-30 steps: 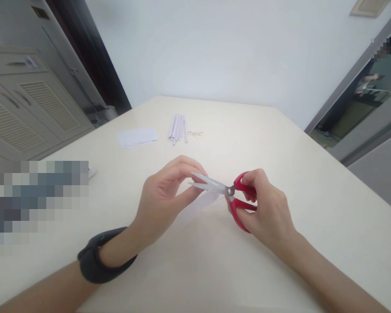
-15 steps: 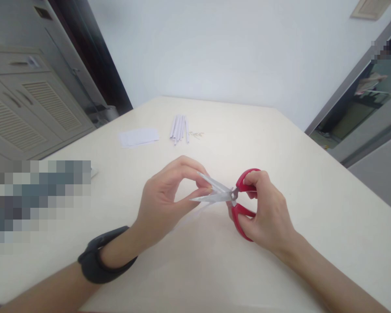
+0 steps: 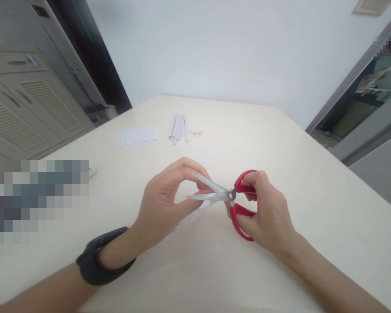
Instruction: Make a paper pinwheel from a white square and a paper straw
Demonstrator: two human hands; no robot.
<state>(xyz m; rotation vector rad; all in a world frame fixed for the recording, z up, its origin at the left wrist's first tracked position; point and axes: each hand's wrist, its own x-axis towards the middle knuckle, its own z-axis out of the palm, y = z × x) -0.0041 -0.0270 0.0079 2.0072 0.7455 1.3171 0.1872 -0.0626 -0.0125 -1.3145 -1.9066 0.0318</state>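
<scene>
My right hand grips red-handled scissors, fingers through the loops, blades parted and pointing left. My left hand, with a black band on its wrist, pinches a thin white paper strip between thumb and fingers right at the blades. The strip is pale and hard to see against the cream table; it runs down and left under the hand. Both hands hover just above the table's middle.
A bundle of white rolled paper sticks lies farther back, small paper clips beside it. A flat white paper sheet sits to their left. Louvred cabinets stand at left, a doorway at right.
The scissor blades, almost together a second ago, now stand wider apart around the strip. The strip looked broader then and now shows edge-on. Both hands stayed nearly in place.
</scene>
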